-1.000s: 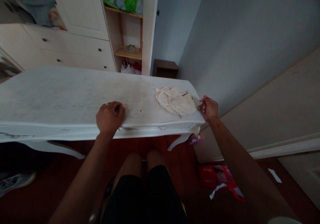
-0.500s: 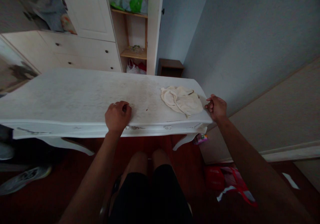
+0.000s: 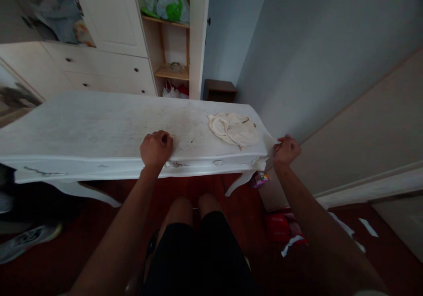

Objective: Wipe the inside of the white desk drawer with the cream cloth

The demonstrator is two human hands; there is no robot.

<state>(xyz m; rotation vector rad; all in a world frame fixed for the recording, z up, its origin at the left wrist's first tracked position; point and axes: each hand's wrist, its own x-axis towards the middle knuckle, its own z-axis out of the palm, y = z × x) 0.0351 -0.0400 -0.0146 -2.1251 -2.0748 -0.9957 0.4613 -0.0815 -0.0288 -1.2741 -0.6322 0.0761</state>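
My left hand (image 3: 156,148) rests knuckles up in a loose fist on the white table (image 3: 99,124), near its front edge. A ring shows on one finger, and nothing sticks out of the fist. My right hand (image 3: 287,150) is closed just off the table's right front corner. A pale edge at that corner reaches its fingertips, but I cannot make out what they pinch. Between my hands, nearer the right one, lies a crumpled cream cloth (image 3: 234,130), touched by neither. Grey-brown smudges and a small dark speck (image 3: 192,140) mark the tabletop.
Beyond the table stands a white cabinet (image 3: 110,18) with an open shelf section holding plastic bags (image 3: 172,1). A small brown box unit (image 3: 220,90) sits by the blue wall (image 3: 291,45). Red bags (image 3: 276,227) and paper scraps lie on the floor at right; a shoe (image 3: 31,238) at left.
My right hand has turned and shifted slightly down, now against the table's corner. My left hand stays nearly in place. The whole view has moved a little.
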